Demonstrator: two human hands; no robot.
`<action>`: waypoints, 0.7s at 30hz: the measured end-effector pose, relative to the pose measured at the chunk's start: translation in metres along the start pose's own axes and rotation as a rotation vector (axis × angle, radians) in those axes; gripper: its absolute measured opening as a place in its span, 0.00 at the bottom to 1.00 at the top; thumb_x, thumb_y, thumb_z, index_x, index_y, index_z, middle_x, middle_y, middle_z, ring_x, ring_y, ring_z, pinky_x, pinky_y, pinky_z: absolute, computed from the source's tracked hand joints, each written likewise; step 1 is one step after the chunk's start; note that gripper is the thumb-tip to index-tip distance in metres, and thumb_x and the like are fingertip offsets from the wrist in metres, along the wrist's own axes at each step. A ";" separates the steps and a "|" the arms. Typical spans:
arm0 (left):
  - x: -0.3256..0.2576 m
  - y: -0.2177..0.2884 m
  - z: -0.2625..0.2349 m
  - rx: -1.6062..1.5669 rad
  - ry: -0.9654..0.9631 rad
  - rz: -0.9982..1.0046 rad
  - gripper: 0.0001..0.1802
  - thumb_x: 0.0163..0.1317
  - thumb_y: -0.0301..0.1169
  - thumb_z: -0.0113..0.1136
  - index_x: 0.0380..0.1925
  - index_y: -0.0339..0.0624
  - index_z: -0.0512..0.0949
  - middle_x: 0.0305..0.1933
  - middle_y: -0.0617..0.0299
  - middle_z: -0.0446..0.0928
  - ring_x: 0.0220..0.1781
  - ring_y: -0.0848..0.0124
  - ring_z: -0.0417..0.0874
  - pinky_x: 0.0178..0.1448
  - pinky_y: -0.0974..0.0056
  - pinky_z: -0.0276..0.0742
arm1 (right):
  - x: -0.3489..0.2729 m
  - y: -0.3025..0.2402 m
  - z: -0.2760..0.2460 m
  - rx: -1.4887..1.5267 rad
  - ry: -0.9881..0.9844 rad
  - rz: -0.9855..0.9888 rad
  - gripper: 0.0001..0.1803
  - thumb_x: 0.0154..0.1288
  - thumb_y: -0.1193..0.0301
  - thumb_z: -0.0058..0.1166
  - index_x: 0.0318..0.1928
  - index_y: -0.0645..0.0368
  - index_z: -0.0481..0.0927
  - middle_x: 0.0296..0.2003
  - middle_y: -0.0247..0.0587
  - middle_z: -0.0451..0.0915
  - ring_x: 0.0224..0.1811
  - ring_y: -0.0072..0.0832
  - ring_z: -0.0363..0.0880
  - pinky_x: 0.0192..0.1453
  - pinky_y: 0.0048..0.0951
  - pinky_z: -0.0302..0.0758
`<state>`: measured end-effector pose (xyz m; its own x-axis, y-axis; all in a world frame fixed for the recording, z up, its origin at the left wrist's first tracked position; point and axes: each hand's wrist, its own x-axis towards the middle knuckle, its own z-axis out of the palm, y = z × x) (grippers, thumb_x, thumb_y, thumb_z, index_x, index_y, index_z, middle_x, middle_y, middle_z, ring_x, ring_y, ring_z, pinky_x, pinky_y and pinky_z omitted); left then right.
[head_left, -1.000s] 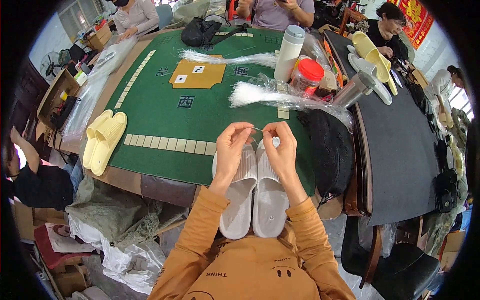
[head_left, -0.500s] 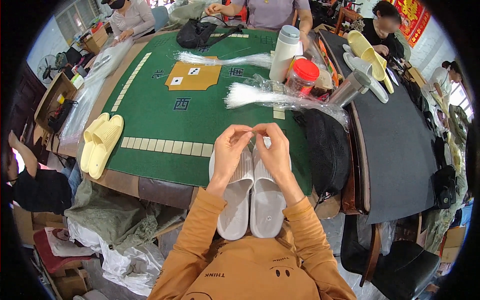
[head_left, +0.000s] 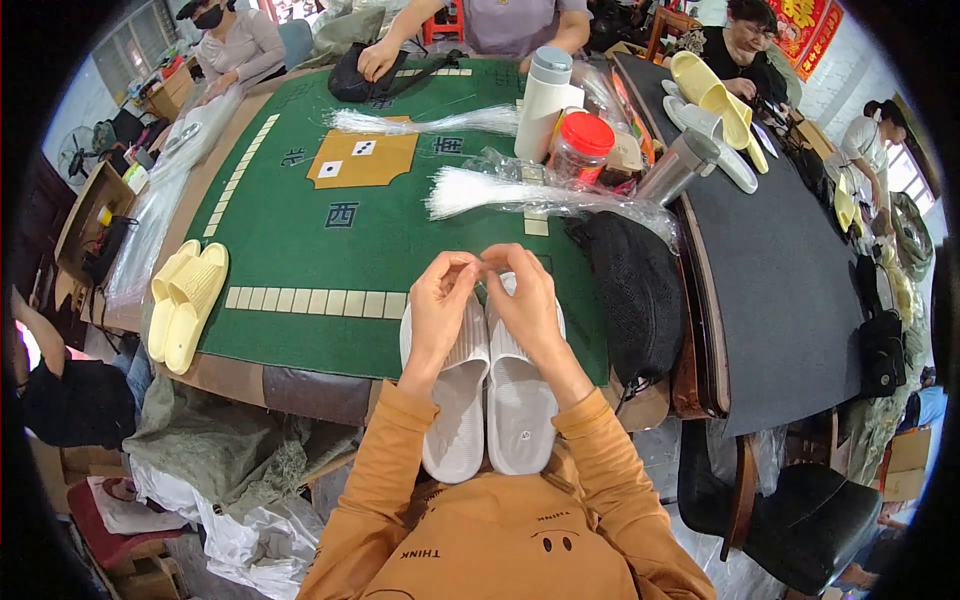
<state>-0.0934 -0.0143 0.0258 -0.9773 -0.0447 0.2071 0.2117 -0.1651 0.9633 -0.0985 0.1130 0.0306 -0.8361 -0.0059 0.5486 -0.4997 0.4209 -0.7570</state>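
Note:
A pair of light grey slippers [head_left: 457, 425] rests side by side at the table's near edge, toes pointing away from me. Over their toe ends, my left hand [head_left: 438, 310] and my right hand [head_left: 525, 308] meet with thumbs and fingertips pinched together. Whatever thin thing they may hold is too small to make out. My wrists lie above the slippers' straps and partly cover them. Beyond my hands, a bundle of thin white plastic strands [head_left: 462, 196] lies in a clear bag. A second, looser bundle of strands [head_left: 425, 123] lies farther off.
Yellow slippers [head_left: 188, 305] lie at the green mat's left edge. To the right are a black mesh bag [head_left: 637, 300], a red-lidded jar [head_left: 583, 145], a white bottle [head_left: 545, 105] and a steel tumbler [head_left: 680, 168]. More slippers [head_left: 715, 100] lie on the dark side table [head_left: 780, 310]. Several people sit around.
My view has shifted slightly, so the table sits a little farther left. My hands stay pinched together over the slippers. Across the table, a person's hand has come down onto a black bag.

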 end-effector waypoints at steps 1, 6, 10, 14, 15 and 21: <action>0.000 -0.001 -0.001 -0.001 -0.003 -0.001 0.05 0.65 0.23 0.56 0.38 0.34 0.78 0.34 0.66 0.79 0.35 0.82 0.77 0.39 0.76 0.72 | 0.000 0.000 0.000 -0.002 0.002 0.001 0.11 0.54 0.80 0.56 0.40 0.60 0.76 0.33 0.42 0.80 0.39 0.39 0.78 0.45 0.37 0.72; 0.000 0.001 0.000 0.077 -0.001 0.004 0.04 0.65 0.24 0.57 0.38 0.36 0.78 0.34 0.68 0.78 0.33 0.82 0.76 0.37 0.76 0.70 | 0.001 0.001 -0.002 -0.106 0.014 -0.043 0.10 0.55 0.81 0.56 0.40 0.61 0.78 0.33 0.41 0.81 0.37 0.36 0.80 0.44 0.32 0.75; 0.000 -0.001 -0.002 0.100 -0.016 0.005 0.04 0.65 0.25 0.56 0.37 0.36 0.78 0.34 0.68 0.78 0.33 0.83 0.75 0.36 0.76 0.70 | 0.001 -0.003 -0.004 -0.122 0.045 -0.077 0.10 0.55 0.81 0.56 0.39 0.61 0.79 0.33 0.41 0.81 0.34 0.34 0.78 0.43 0.31 0.75; -0.001 0.001 0.000 0.023 0.045 -0.015 0.05 0.66 0.27 0.56 0.38 0.38 0.78 0.33 0.68 0.77 0.33 0.83 0.75 0.36 0.76 0.70 | 0.001 -0.003 -0.005 -0.081 0.033 -0.022 0.10 0.55 0.82 0.55 0.40 0.61 0.79 0.33 0.40 0.80 0.30 0.29 0.76 0.38 0.27 0.74; 0.000 0.002 0.000 0.000 0.062 -0.021 0.05 0.67 0.28 0.56 0.38 0.38 0.78 0.33 0.68 0.77 0.33 0.83 0.75 0.36 0.76 0.70 | 0.001 -0.003 -0.005 -0.050 0.031 0.003 0.11 0.55 0.82 0.55 0.40 0.61 0.79 0.33 0.39 0.79 0.29 0.27 0.75 0.36 0.25 0.73; -0.002 0.005 0.002 0.018 0.063 0.014 0.07 0.67 0.29 0.55 0.39 0.38 0.79 0.33 0.67 0.78 0.30 0.82 0.72 0.36 0.75 0.69 | 0.000 0.000 -0.003 0.012 0.062 0.058 0.13 0.57 0.83 0.52 0.44 0.62 0.78 0.36 0.39 0.78 0.25 0.22 0.73 0.31 0.23 0.72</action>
<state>-0.0903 -0.0129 0.0307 -0.9717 -0.1087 0.2098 0.2244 -0.1466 0.9634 -0.0974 0.1155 0.0319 -0.8482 0.0742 0.5245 -0.4542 0.4078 -0.7921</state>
